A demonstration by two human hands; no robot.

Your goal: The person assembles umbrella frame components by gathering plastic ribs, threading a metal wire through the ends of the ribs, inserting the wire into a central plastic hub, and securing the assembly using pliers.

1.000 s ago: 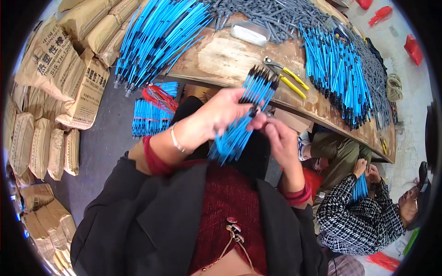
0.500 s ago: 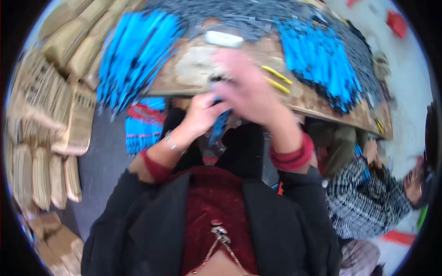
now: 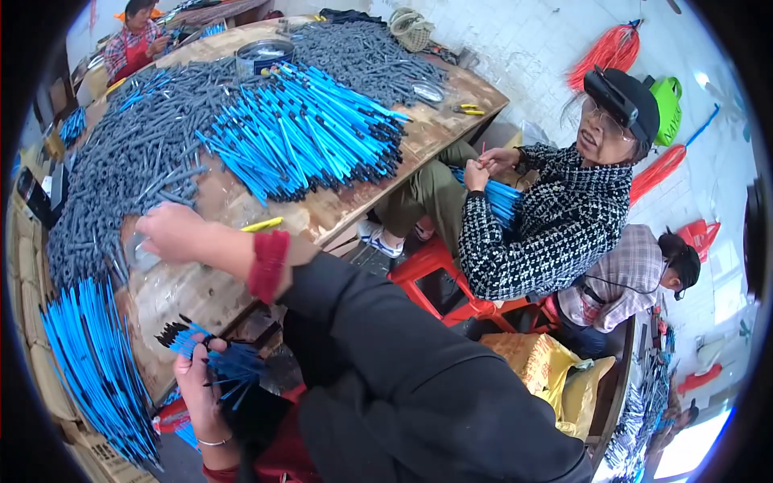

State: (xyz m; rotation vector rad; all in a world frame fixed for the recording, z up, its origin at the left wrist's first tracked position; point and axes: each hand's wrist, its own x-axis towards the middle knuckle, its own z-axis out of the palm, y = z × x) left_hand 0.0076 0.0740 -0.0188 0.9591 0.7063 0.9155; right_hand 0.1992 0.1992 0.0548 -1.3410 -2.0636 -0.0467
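Observation:
My left hand (image 3: 197, 378), low at the table's near edge, is closed round a bundle of thin blue sticks with black tips (image 3: 233, 360). The tips fan out past the fingers. Farther forward, my right hand (image 3: 173, 233) reaches over the tabletop with its fingers curled down at a clear, shallow container (image 3: 142, 254). What those fingers pinch, if anything, is hidden. Beside my right forearm lies a yellow-handled tool (image 3: 264, 224), partly covered by the sleeve.
Dark grey tube-like pieces (image 3: 133, 153) are heaped across the wooden table (image 3: 322, 211). Blue sticks lie in a large pile (image 3: 310, 133) and another pile (image 3: 88, 362) at left. A round tin (image 3: 264, 55) stands behind. A co-worker (image 3: 555, 201) sits at right beside a red stool (image 3: 435, 270).
The view has swung to the right, bringing co-workers into sight. My hands, close together before, are now apart: the right reaches to the clear container, the left keeps the sticks.

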